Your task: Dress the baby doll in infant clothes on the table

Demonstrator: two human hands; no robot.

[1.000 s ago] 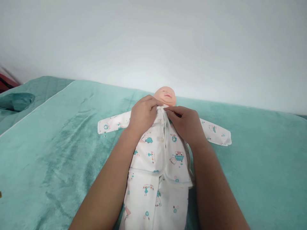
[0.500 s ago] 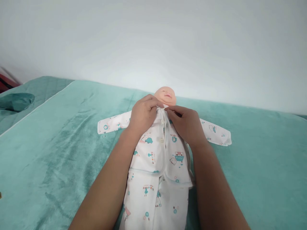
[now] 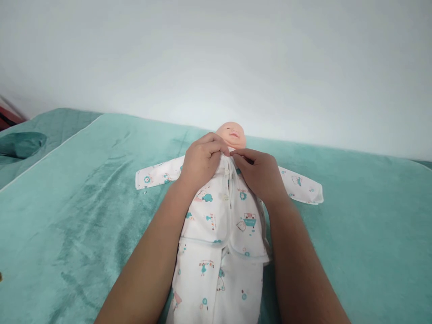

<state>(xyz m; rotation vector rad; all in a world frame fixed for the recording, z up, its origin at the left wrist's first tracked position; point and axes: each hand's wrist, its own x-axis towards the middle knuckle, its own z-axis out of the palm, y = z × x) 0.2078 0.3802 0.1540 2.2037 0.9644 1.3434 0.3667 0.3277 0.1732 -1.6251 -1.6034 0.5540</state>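
A baby doll point(image 3: 231, 134) lies on its back with its head away from me, dressed in a white printed baby jacket point(image 3: 207, 211) and matching trousers point(image 3: 197, 281). My left hand point(image 3: 204, 157) pinches one front edge of the jacket at the collar. Close against it, my right hand point(image 3: 258, 171) pinches the other front edge just under the doll's chin. The fingertips nearly meet and hide the fastening between them. Below them, buttons point(image 3: 225, 197) show along the jacket's front, whose two edges part toward the hem. Both sleeves stretch out sideways.
A teal plush blanket point(image 3: 364, 234) covers the surface under the doll. A pale wall point(image 3: 216, 58) rises behind it. At the far left are a quilted teal cover point(image 3: 64, 123) and a dark red object point(image 3: 8, 118) at the picture's edge.
The whole view has shifted slightly, so everything sits a little further left. At the collar my fingertips have drawn slightly closer together; both hands keep their pinch.
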